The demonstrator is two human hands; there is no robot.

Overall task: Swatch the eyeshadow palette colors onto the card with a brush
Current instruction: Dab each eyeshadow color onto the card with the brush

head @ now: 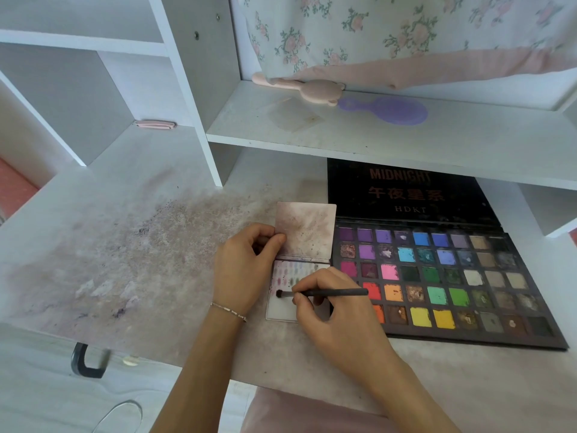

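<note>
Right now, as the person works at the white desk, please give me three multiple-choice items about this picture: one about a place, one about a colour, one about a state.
1. Where does the big black eyeshadow palette lie relative to the small white swatch card?
A. To its right
B. To its left
C. On the shelf above

2. What colour is the round plastic hairbrush lying on the white shelf?
A. Green
B. Lilac
C. Black

3. What is the right hand doing?
A. Resting flat on the desk
B. Closing the palette lid
C. Holding the thin dark brush, bristles on the card

Answers:
1. A, the palette lies on the card's right side.
2. B, it is pale purple.
3. C, the fingers pinch the handle while the left hand holds the stained, raised flap.
</note>
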